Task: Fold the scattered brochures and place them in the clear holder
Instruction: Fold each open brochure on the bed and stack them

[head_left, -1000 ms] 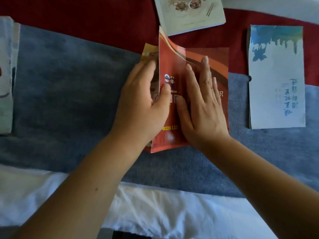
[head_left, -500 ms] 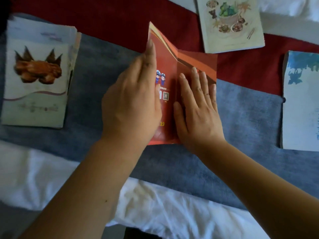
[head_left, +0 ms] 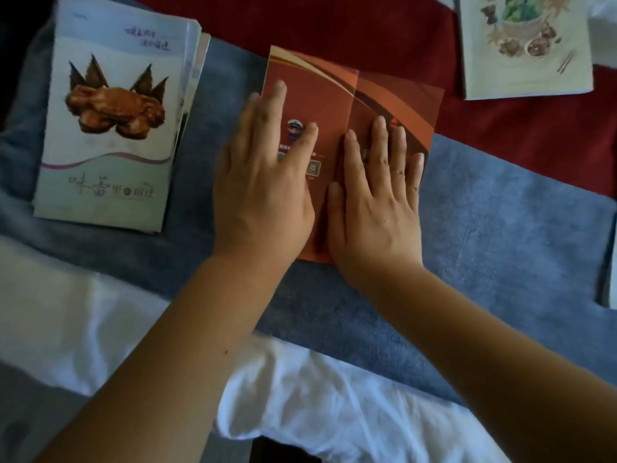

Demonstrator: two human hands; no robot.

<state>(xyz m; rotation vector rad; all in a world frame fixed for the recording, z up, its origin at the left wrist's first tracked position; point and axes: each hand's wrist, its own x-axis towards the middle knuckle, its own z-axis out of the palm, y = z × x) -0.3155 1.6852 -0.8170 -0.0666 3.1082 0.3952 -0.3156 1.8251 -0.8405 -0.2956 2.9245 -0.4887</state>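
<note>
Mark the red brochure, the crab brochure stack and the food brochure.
red brochure (head_left: 317, 91): head view, bare upper left panel.
crab brochure stack (head_left: 113, 106): head view, crab picture on top cover.
food brochure (head_left: 500, 78): head view, pale lower cover.

**What we can read on the brochures**

On the crab brochure, low on its cover, we find a large Chinese title; we read it as 味蕾中 and then 宿迁, though not with full certainty; the purple characters at the top of the same cover are too blurred for us; on the red brochure stands a QR code; the rest there is too small to read.
</note>
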